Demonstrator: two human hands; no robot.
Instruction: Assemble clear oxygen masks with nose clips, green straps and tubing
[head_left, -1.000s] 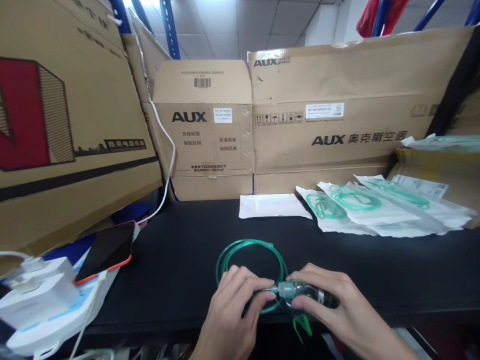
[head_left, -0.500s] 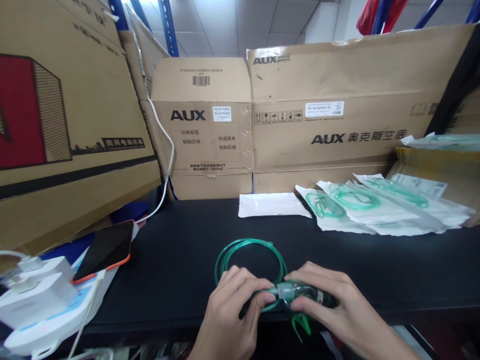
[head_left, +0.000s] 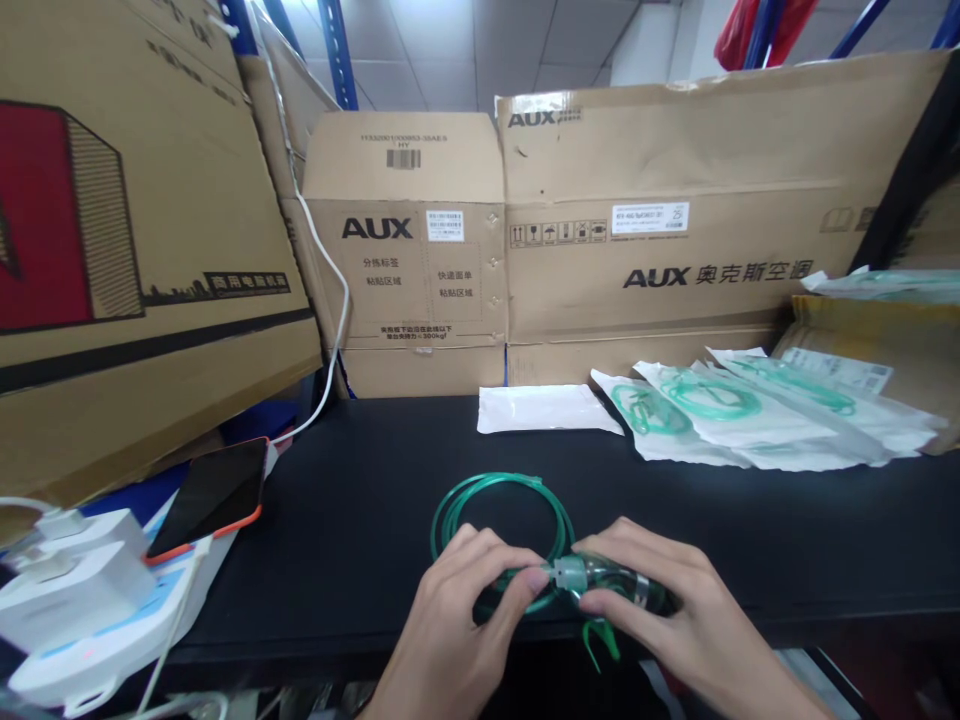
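My left hand [head_left: 465, 610] pinches the end of a green plastic tube between thumb and forefinger. The tube's coil [head_left: 491, 480] lies on the black tabletop just behind that hand. My right hand [head_left: 675, 590] is closed around a clear green oxygen mask [head_left: 611, 574], which lies on its side with its pale green connector [head_left: 570, 574] pointing left. Tube end and connector meet between my fingertips; how deep the tube sits is hidden. Below the mask dangles a bright green strap [head_left: 602, 636], over the table's front edge.
Packs of green tubing [head_left: 712, 395] in clear and white wrappers overlap at the back right. Left of them lies a white packet [head_left: 547, 410]. A phone [head_left: 214, 495] and a power strip with plugs [head_left: 112, 610] occupy the left. Cardboard boxes [head_left: 420, 300] wall in the back.
Both hands keep their grips, with only slight shifts. My left fingers have moved a little at the tube end, and the mask has turned slightly.
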